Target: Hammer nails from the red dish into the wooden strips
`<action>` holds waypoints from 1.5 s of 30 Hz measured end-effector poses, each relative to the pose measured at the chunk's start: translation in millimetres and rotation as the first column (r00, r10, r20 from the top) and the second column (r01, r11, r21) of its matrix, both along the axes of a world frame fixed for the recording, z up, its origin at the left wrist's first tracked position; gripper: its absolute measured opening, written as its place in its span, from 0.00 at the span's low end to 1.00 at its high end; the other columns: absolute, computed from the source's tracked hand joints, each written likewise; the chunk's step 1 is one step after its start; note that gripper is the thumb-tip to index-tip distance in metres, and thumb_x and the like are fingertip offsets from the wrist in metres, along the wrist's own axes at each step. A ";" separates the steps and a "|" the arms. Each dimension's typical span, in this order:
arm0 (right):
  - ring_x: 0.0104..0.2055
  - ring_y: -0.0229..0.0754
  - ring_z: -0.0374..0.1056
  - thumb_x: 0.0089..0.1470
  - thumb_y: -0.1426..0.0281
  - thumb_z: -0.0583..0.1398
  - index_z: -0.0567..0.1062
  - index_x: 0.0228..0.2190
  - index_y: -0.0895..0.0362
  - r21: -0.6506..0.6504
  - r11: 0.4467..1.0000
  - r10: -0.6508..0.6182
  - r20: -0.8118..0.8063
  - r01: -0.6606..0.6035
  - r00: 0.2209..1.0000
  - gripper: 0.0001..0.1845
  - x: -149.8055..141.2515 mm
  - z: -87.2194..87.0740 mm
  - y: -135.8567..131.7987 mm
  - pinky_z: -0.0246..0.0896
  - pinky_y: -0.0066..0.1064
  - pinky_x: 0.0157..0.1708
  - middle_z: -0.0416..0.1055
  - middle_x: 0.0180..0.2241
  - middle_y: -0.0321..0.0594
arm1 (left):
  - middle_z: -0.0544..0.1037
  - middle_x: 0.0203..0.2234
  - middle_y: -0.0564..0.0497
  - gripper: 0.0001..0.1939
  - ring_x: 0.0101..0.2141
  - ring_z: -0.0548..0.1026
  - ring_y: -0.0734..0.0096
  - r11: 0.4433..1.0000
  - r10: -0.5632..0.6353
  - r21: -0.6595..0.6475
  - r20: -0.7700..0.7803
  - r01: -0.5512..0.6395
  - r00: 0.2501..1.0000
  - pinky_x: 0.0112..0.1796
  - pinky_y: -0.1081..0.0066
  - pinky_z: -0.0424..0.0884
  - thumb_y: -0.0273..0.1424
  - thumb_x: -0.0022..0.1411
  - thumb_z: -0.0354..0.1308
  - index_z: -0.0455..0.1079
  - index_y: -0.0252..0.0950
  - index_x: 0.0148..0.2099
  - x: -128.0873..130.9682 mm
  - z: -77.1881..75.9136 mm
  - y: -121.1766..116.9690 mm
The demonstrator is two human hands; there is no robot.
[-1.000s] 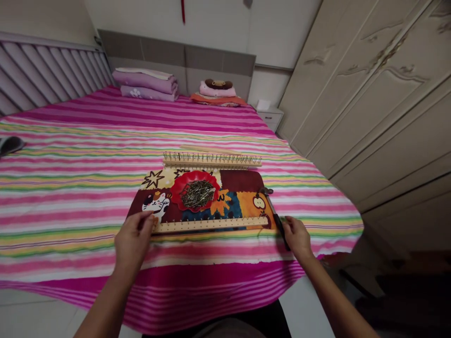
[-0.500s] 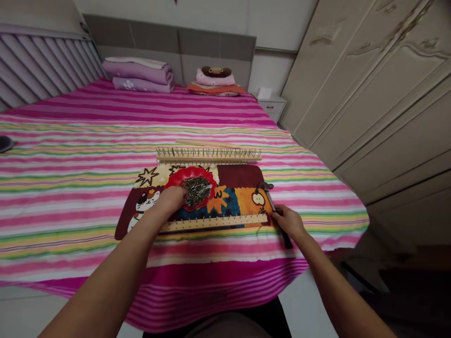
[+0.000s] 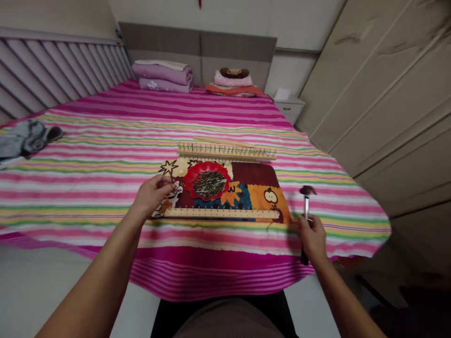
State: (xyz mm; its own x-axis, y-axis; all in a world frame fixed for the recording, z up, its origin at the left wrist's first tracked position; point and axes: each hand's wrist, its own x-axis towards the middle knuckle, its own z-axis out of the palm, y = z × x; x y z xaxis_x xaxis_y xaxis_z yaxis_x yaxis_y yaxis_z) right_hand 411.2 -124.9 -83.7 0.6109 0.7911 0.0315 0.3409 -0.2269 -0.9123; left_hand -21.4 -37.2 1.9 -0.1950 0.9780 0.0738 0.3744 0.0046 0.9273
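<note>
My right hand (image 3: 313, 237) is wrapped round the handle of a claw hammer (image 3: 306, 203), its head pointing up and away from me, right of the patterned mat (image 3: 251, 172). At the mat's left side, my left hand (image 3: 152, 195) is pinched on what looks like a thin nail (image 3: 171, 175), partly lost against the print. Between the hands sits a red scalloped bowl (image 3: 190, 176) heaped with loose nails (image 3: 210, 183). Closest to me lies a wooden strip (image 3: 225, 213) with a row of nails standing in it.
Beyond the bowl are more wooden strips (image 3: 225, 155) bristling with upright nails. A bare strip (image 3: 218, 140) lies behind them. Everything rests on a striped bedspread (image 3: 105, 155). Grey clothing (image 3: 26, 138) lies far left; folded bedding (image 3: 164, 75) is by the headboard. A wardrobe (image 3: 355, 103) stands right.
My left hand has come out of the nail bowl and moved left with its fingers pinched. My right hand has lifted the hammer off the mat's edge and carried it right.
</note>
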 end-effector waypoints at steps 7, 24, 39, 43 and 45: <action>0.15 0.29 0.50 0.43 0.59 0.66 0.66 0.28 0.54 0.156 0.986 0.133 -0.513 -0.060 0.848 0.16 -71.3 28.9 -59.2 0.45 0.19 0.11 0.56 0.16 0.24 | 0.73 0.21 0.55 0.18 0.25 0.69 0.74 0.972 0.234 -0.050 0.262 -0.229 0.936 0.29 0.73 0.66 0.41 0.34 0.66 0.69 0.36 0.26 -18.0 -45.7 -67.4; 0.15 0.30 0.48 0.50 0.54 0.62 0.68 0.33 0.54 0.047 0.919 0.363 -0.486 -0.391 0.795 0.18 -136.4 24.6 -79.9 0.44 0.21 0.13 0.55 0.15 0.24 | 0.74 0.23 0.55 0.18 0.27 0.69 0.74 0.924 0.378 -0.054 0.283 -0.379 0.881 0.32 0.73 0.66 0.43 0.36 0.66 0.72 0.36 0.28 -13.0 -84.8 -64.2; 0.17 0.32 0.52 0.60 0.58 0.54 0.70 0.50 0.54 0.017 0.676 0.690 -0.365 -0.736 0.625 0.20 -163.2 53.7 -77.4 0.48 0.23 0.16 0.57 0.18 0.28 | 0.78 0.30 0.51 0.12 0.33 0.73 0.69 0.949 0.300 0.163 -0.202 -0.270 0.932 0.38 0.70 0.68 0.41 0.54 0.56 0.72 0.39 0.33 -7.8 -92.9 -73.8; 0.17 0.32 0.55 0.62 0.63 0.51 0.65 0.56 0.52 0.044 0.538 0.813 -0.291 -0.842 0.504 0.22 -195.5 73.2 -55.6 0.51 0.23 0.17 0.61 0.20 0.28 | 0.79 0.33 0.48 0.12 0.36 0.74 0.67 0.932 0.316 0.274 -0.288 -0.238 0.904 0.41 0.68 0.68 0.40 0.56 0.54 0.72 0.38 0.35 -8.1 -103.0 -74.8; 0.19 0.32 0.56 0.62 0.67 0.49 0.64 0.57 0.52 0.051 0.479 0.862 -0.213 -0.876 0.459 0.23 -210.6 78.2 -44.7 0.54 0.24 0.20 0.61 0.20 0.28 | 0.79 0.33 0.47 0.12 0.36 0.75 0.66 0.926 0.322 0.300 -0.306 -0.231 0.896 0.40 0.69 0.68 0.40 0.57 0.54 0.72 0.38 0.35 -7.8 -106.0 -74.7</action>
State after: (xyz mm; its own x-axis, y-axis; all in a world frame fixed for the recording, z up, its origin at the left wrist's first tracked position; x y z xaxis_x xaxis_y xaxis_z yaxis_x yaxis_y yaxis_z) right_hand 200.6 -169.6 -5.5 -0.4082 0.9110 -0.0592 0.2217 0.0361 -0.9744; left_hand -29.1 -111.9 -104.1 -0.3722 0.8278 0.4198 0.6869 -0.0586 0.7244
